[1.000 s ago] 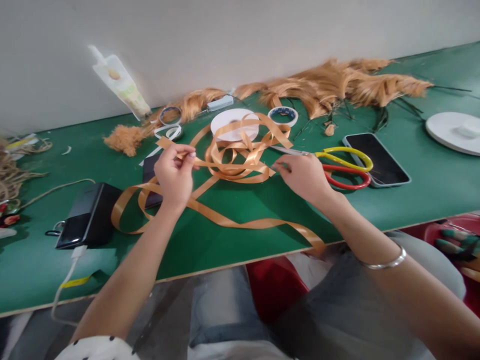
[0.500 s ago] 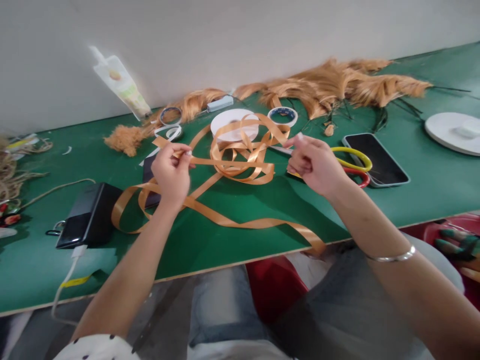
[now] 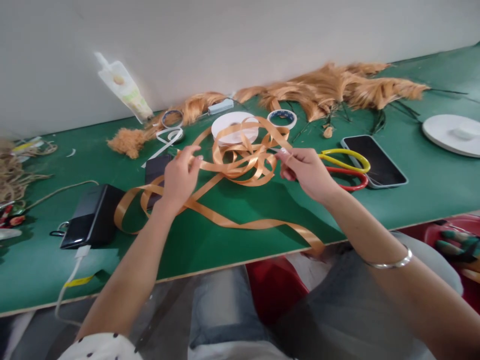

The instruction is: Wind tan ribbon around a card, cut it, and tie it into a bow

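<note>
My left hand [image 3: 180, 175] hovers over the loose orange satin ribbon [image 3: 219, 218], thumb and index finger apart. A strand of the ribbon runs right from beside its thumb to a tangled heap. My right hand [image 3: 307, 172] is over the middle of the scissors [image 3: 348, 187], fingers curled together at the heap's right edge. A blade tip shows left of those fingers; the yellow and red handles lie to the right. Whether the fingers grip the blades or ribbon is hidden. Behind the heap lies a white ribbon spool [image 3: 225, 122].
A phone [image 3: 375, 160] lies by the scissors handles, a white disc [image 3: 452, 135] farther right. Tan fibre bunches [image 3: 326, 90] line the wall. A tape roll [image 3: 282, 119] sits behind the ribbon. A black power bank [image 3: 92, 217] with a white cable is at left.
My left hand's fingers have parted from the ribbon, and the strand stretched from it has dropped toward the heap. My right hand has come down and left over the scissors.
</note>
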The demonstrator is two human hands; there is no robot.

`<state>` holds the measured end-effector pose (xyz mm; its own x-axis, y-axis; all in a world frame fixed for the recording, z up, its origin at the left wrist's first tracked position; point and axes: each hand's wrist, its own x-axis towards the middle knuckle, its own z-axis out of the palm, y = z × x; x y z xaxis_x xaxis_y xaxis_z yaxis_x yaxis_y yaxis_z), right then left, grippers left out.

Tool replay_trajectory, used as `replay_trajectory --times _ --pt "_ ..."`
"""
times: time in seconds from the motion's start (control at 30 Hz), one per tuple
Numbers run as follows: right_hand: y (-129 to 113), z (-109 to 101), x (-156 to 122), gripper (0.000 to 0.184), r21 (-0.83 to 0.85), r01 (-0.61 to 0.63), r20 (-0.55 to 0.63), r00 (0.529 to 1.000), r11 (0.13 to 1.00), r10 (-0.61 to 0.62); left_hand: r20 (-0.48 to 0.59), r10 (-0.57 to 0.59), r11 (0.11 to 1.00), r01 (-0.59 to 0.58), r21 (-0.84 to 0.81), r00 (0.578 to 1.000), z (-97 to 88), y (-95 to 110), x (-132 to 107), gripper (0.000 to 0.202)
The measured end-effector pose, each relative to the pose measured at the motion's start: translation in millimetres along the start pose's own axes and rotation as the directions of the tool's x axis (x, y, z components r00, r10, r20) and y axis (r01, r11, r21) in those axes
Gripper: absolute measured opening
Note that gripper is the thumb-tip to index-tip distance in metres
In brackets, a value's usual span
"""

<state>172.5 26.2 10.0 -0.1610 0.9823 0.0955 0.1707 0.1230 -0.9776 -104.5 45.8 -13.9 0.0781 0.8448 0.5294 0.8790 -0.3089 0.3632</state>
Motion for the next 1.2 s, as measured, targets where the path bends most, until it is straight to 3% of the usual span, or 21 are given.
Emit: replay_trajectory --times 0.1,0.23,0.33,0.4,0.47,0.53,0.67,0.77,0.87,0.93,1.03,1.1,1.2 --pt "-0.2 7.0 -3.8 0.038 0.065 0.02 0.094 0.995 0.998 -0.026 0.01 -0.005 0.997 0.005 0.071 1.0 4.5 6.1 -4.9 0.039" --pt "-3.1 12.0 -7.4 0.043 0.043 0.014 0.146 0.989 0.999 -0.02 -0.112 0.016 0.997 -0.007 0.077 0.994 3.9 13.0 -9.3 0.051" --pt "-6.0 12.9 -8.9 0.037 0.026 -0.029 0.173 0.985 0.999 0.024 -0.211 0.062 0.997 -0.049 0.067 0.976 -2.2 25.4 -8.2 0.047" --pt "-7.7 12.3 -9.5 0.035 0.018 -0.042 0.175 0.984 0.999 0.039 -0.216 0.121 0.993 -0.116 0.038 0.969 -6.7 40.3 -7.4 0.041" --pt "-9.5 10.8 -9.9 0.035 -0.015 -0.028 0.184 0.983 1.0 0.03 -0.12 0.204 0.974 -0.213 -0.071 0.972 -9.6 59.7 -8.4 0.036" --pt "-11.9 8.8 -10.6 0.038 -0.092 0.012 0.212 0.977 0.996 0.008 0.064 0.25 0.943 -0.228 -0.244 0.966 -9.1 80.4 -11.9 0.032" --pt "-17.8 5.6 -13.0 0.04 -0.291 0.092 0.276 0.961 0.952 -0.008 0.331 0.149 0.913 -0.001 -0.407 0.932 2.0 109.7 -22.0 0.029" --pt "-20.0 5.4 -14.4 0.037 -0.357 0.124 0.271 0.962 0.926 -0.024 0.417 0.125 0.901 0.073 -0.428 0.9 13.0 115.0 -28.8 0.023" --pt "-18.1 5.3 -13.1 0.034 -0.383 0.096 0.159 0.987 0.919 -0.037 0.417 0.207 0.874 0.024 -0.486 0.885 20.4 112.0 -34.9 0.036" --pt "-15.7 4.4 -10.9 0.031 -0.309 0.038 0.041 0.999 0.95 -0.026 0.408 0.237 0.865 0.0 -0.502 0.881 22.9 108.8 -37.9 0.038" --pt "-13.3 1.9 -7.3 0.029 0.011 -0.073 -0.082 0.994 0.997 0.074 0.413 0.242 0.867 -0.005 -0.498 0.878 23.9 104.5 -40.1 0.036" --pt "-12.6 -0.1 -5.5 0.025 0.24 -0.146 -0.083 0.982 0.96 0.17 0.42 0.264 0.866 -0.021 -0.5 0.868 23.1 102.2 -40.7 0.034" --pt "-10.8 -3.7 -3.7 0.019 0.453 -0.244 -0.015 0.959 0.857 0.281 0.427 0.303 0.875 -0.071 -0.479 0.852 20.2 100.3 -42.5 0.032"
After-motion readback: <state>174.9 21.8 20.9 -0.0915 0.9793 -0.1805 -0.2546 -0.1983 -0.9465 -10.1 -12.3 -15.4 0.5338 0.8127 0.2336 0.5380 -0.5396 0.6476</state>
